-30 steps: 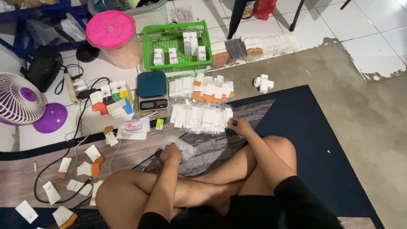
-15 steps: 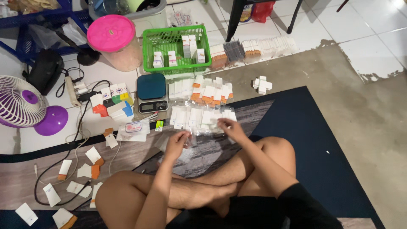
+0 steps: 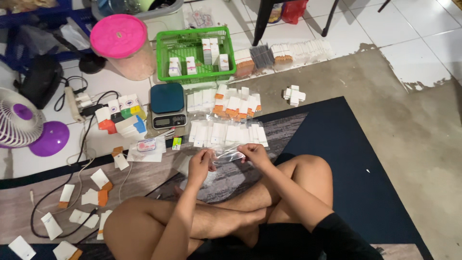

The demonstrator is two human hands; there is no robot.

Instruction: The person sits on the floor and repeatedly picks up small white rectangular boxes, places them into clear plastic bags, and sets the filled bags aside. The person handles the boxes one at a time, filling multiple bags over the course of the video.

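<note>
Now your left hand [image 3: 201, 162] and right hand [image 3: 254, 153] each grip an end of the clear plastic sleeve [image 3: 227, 156], stretched between them just below the rows of white packets [image 3: 226, 132].

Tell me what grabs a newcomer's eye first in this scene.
The bright green plastic basket with small white boxes sits at top centre, beside the round pink lid on a clear jar. Lower down, the left hand and right hand hold a clear plastic sleeve between them.

Single head-worn view, looking steeply down — hands [image 3: 228, 161] close, floor beyond
</note>
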